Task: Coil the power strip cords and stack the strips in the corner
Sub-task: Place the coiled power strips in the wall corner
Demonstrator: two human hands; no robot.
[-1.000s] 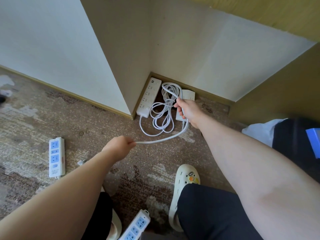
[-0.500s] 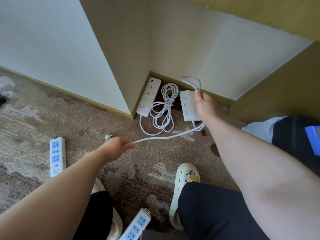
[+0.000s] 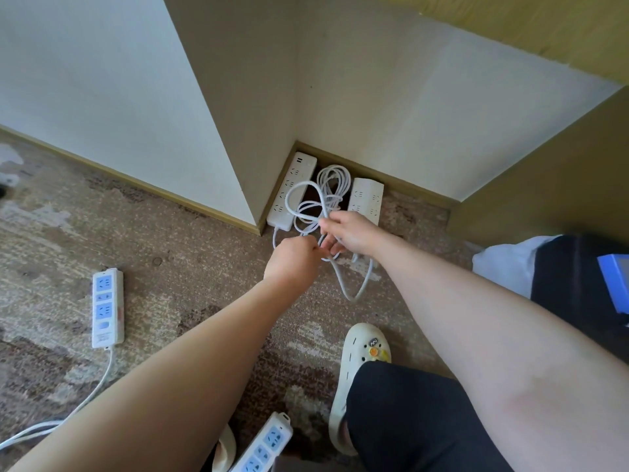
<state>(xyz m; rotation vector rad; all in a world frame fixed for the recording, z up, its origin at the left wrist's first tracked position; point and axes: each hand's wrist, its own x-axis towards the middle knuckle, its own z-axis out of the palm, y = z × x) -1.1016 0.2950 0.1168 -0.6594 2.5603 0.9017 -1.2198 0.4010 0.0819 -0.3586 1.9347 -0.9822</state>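
Two white power strips lie in the wall corner: a long one (image 3: 292,190) against the left wall and a shorter one (image 3: 367,199) to its right. A coiled white cord (image 3: 335,182) rests between them. My right hand (image 3: 352,233) grips loops of another white cord (image 3: 294,195), one loop standing up over the long strip and a slack loop (image 3: 355,287) hanging to the carpet. My left hand (image 3: 294,260) pinches the same cord just left of my right hand, the two almost touching.
Two strips with blue sockets lie apart on the patterned carpet: one (image 3: 107,308) at the left with its cord trailing to the lower left, one (image 3: 265,447) at the bottom edge. My white clog (image 3: 360,356) and black-clad knee are in front. A blue item (image 3: 616,284) sits at the right.
My left hand has moved up and right along the cord to meet my right hand. My right hand came back left from the shorter strip with a new loop raised over the long strip.
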